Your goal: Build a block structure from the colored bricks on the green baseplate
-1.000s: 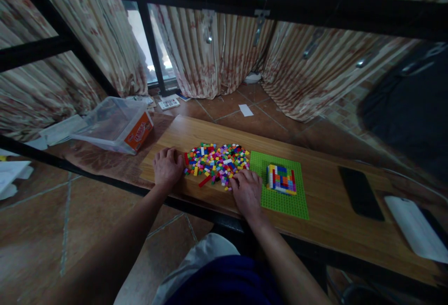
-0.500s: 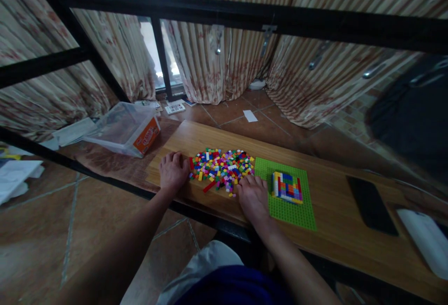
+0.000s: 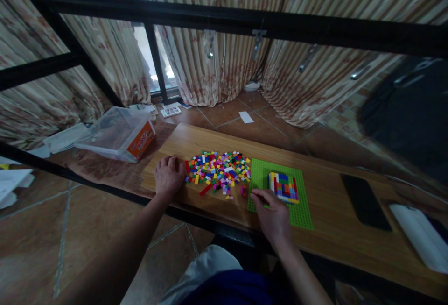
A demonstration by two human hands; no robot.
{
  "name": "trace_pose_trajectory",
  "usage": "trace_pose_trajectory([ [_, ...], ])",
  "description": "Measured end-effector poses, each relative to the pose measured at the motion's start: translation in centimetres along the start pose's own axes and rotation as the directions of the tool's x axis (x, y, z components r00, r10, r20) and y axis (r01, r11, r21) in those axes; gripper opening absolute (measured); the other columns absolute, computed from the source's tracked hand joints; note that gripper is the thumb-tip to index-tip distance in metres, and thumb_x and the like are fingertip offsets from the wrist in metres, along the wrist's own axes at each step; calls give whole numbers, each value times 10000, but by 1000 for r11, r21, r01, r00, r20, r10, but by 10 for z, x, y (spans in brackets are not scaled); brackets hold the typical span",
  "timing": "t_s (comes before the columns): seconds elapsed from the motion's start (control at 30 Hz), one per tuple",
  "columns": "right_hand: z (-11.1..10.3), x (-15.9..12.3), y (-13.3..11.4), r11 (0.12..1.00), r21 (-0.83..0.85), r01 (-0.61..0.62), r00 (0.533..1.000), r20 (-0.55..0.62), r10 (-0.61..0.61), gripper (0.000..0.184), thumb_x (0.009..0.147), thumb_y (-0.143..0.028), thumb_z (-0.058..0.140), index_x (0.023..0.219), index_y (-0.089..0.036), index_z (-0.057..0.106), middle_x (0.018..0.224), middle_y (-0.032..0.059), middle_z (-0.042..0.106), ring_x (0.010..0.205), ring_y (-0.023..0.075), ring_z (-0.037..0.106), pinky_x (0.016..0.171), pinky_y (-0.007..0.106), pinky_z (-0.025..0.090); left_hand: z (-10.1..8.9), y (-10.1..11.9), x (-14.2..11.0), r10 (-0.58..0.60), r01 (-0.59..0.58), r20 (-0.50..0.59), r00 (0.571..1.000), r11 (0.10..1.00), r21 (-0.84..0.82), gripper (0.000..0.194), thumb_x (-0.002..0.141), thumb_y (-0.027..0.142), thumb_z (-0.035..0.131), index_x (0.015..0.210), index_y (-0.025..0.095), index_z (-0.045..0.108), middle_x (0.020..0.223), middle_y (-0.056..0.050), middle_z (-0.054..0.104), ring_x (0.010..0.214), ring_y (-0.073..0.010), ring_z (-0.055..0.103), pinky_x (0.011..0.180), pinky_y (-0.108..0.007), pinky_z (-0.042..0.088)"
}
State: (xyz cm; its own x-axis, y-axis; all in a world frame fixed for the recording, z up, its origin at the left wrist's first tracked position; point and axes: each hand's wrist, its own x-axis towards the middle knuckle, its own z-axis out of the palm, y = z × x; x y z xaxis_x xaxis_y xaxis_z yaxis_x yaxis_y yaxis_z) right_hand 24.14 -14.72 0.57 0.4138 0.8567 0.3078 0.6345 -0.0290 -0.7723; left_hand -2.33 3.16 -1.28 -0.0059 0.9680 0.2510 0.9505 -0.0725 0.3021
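A heap of small coloured toy bricks (image 3: 224, 167) lies spread on the wooden board. Beside its left end my left hand (image 3: 169, 175) rests on the wood, holding nothing visible, its fingers loosely bent and slightly apart. To the right lies a green baseplate (image 3: 303, 214), bearing a low multicoloured brick build (image 3: 285, 188) with white, yellow and red along its edges. My right hand (image 3: 275, 216) is over the baseplate's left part, thumb and fingertips pinched together; whatever they hold is too small to make out. A few loose bricks (image 3: 243, 190) sit just left of those fingertips.
A clear plastic tub (image 3: 115, 132) with an orange label stands left of the wooden board (image 3: 210, 137). A dark phone-like slab (image 3: 366, 201) and a white device (image 3: 418, 235) lie at the right. Black metal rails (image 3: 224, 22) cross beyond the board, before striped curtains.
My right hand has moved right, from the heap's edge to over the baseplate, its fingers now pinched. A few bricks show where it was. My left hand stays beside the heap.
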Motion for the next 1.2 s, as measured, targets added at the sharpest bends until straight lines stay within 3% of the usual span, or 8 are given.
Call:
trace_pose_trajectory([
  [0.17,-31,-22,28,959,159,-237,964,-88,253,246,836,-438,647,874,-219,754,950,72,747,875,216,694,799,362,555,-1,0,1,11,-11,-2,1000,1000,14,455,903,390,449,1253,154,620,1296,-145,597,1203,-332,507,1039,-470,403],
  [0.3,-56,-28,47,937,166,-308,932,-145,332,249,810,-442,663,860,-218,759,924,72,743,848,223,698,816,399,560,0,0,3,10,-9,-3,1000,1000,23,461,892,397,452,1240,149,626,1294,-151,596,1209,-345,501,1047,-477,394],
  [0.53,-71,0,52,980,61,-191,963,-182,199,223,835,-380,629,919,-211,748,969,77,745,897,226,696,869,420,545,-4,2,3,15,-15,13,1000,1000,11,459,888,404,460,1233,148,622,1287,-169,585,1208,-356,504,1021,-493,413],
  [0.77,-77,32,57,993,-63,-104,994,-33,102,283,817,-285,597,1051,-209,736,932,62,754,816,197,698,839,395,560,-5,3,4,14,-14,21,1000,1000,-2,473,887,414,460,1232,135,623,1293,-181,581,1220,-374,496,1042,-522,407],
  [1.2,-80,44,59,983,-183,-28,991,126,52,300,815,-211,591,1078,-237,733,920,44,750,834,199,687,851,393,536,-2,1,3,34,-34,4,999,999,24,461,889,399,461,1226,132,629,1275,-187,592,1213,-375,501,1036,-522,418],
])
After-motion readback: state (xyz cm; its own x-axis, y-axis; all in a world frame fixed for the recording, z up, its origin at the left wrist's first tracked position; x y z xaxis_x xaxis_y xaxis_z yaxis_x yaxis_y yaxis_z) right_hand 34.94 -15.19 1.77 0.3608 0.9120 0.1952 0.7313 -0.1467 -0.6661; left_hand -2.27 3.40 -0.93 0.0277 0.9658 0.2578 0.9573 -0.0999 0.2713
